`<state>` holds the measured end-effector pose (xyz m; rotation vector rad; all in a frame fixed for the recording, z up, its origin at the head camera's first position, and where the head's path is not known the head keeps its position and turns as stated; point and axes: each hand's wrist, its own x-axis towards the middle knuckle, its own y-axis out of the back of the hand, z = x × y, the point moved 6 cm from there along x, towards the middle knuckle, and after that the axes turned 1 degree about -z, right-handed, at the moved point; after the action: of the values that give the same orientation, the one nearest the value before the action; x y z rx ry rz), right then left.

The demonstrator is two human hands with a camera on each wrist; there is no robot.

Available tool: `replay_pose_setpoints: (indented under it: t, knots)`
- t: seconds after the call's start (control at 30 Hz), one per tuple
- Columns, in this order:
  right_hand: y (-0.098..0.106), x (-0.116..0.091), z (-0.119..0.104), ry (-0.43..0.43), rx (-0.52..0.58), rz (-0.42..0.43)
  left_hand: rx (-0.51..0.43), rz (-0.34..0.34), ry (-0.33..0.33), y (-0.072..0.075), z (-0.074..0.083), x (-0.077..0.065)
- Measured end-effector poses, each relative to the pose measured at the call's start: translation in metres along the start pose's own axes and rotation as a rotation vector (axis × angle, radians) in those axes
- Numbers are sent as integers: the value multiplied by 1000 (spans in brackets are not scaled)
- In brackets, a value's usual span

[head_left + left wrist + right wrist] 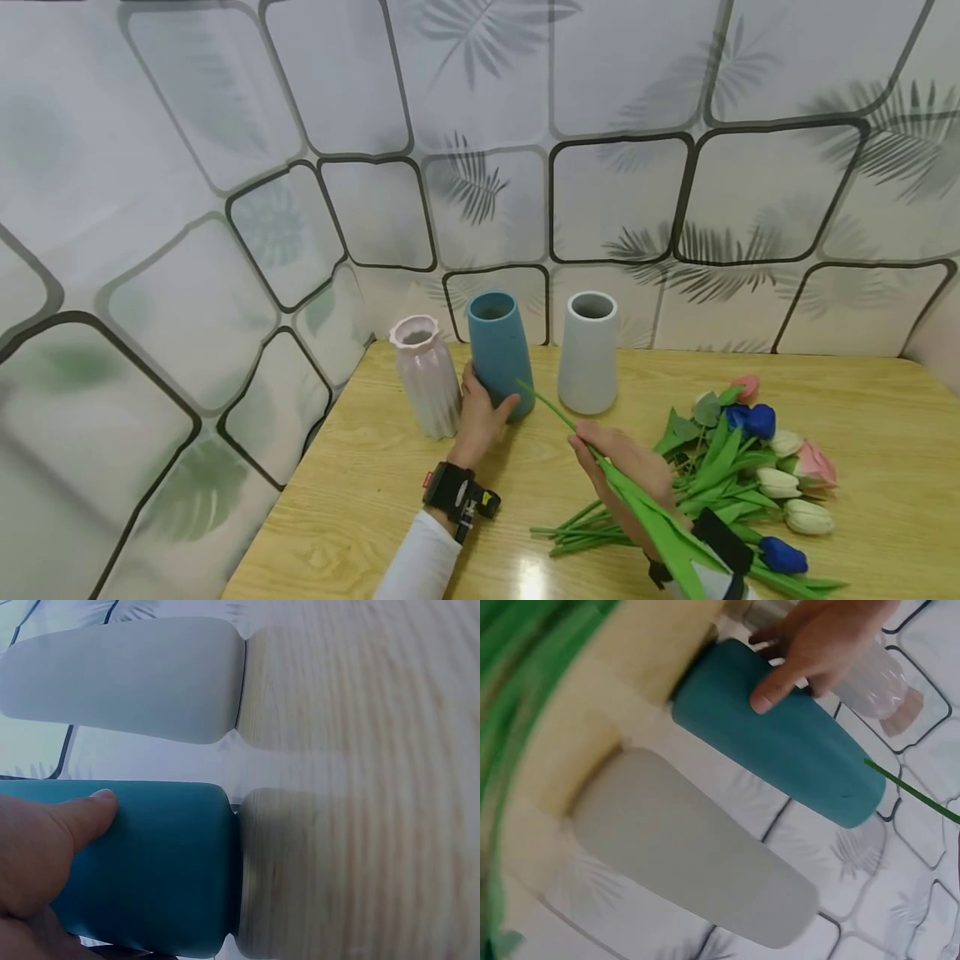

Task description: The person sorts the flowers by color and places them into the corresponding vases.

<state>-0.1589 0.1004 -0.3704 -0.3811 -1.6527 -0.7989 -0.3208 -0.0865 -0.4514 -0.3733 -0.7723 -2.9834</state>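
A teal-blue vase (501,350) stands upright on the wooden table, between a pinkish ribbed vase and a white vase. My left hand (480,417) grips its lower part, thumb across the front and fingers round the left side; the thumb (90,814) lies against the vase (157,862) in the left wrist view. In my right hand (626,467) is a flower stem (551,406) with long green leaves, its bare tip pointing up and left in front of the teal vase. The bloom is out of the head view. The right wrist view shows the stem (911,787) crossing near the vase's rim.
The pinkish vase (427,383) is just left of the teal one, the white vase (588,358) to its right. A heap of artificial flowers (727,467), pink, white and blue with green leaves, lies on the table's (337,500) right side. Patterned cloth (487,208) hangs behind.
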Motion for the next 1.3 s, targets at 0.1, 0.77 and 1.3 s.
replay_pose_setpoints:
  t: [0.1, 0.77, 1.3]
  knots:
    - [4, 26, -6, 107, 37, 125, 9, 9, -8, 2, 1, 0]
    - [-60, 106, 23, -4, 181, -15, 73, -13, -25, -2, -4, -1]
    - [-95, 131, 56, -335, 319, -313, 83, -36, 18, -1, -3, 0]
